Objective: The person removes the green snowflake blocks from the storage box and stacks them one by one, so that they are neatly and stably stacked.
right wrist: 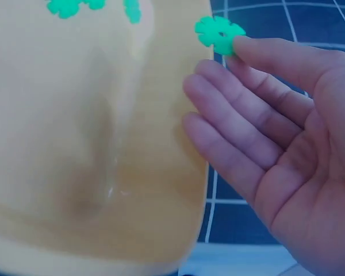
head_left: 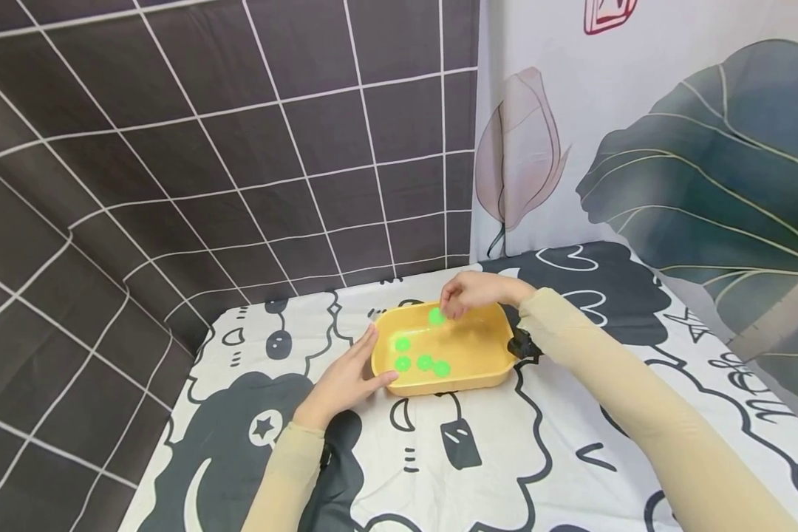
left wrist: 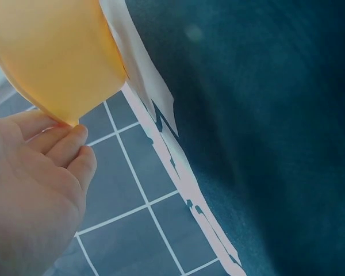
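Note:
A shallow yellow plastic basin stands on the patterned cloth. My left hand holds its left end, thumb over the near rim and fingers along the outside; in the left wrist view the fingertips lie against the outer wall. Over the far side of the basin, my right hand pinches a bright green snowflake disc, notched round its edge with a slot in the middle, between thumb and index finger. Its other fingers are loosely bent. Several more green snowflake discs lie on the left half of the basin floor.
A black-and-white cartoon cloth covers the surface under the basin. Behind and to the left hangs a dark curtain with a white grid. A pale curtain with flower and leaf prints hangs at the right.

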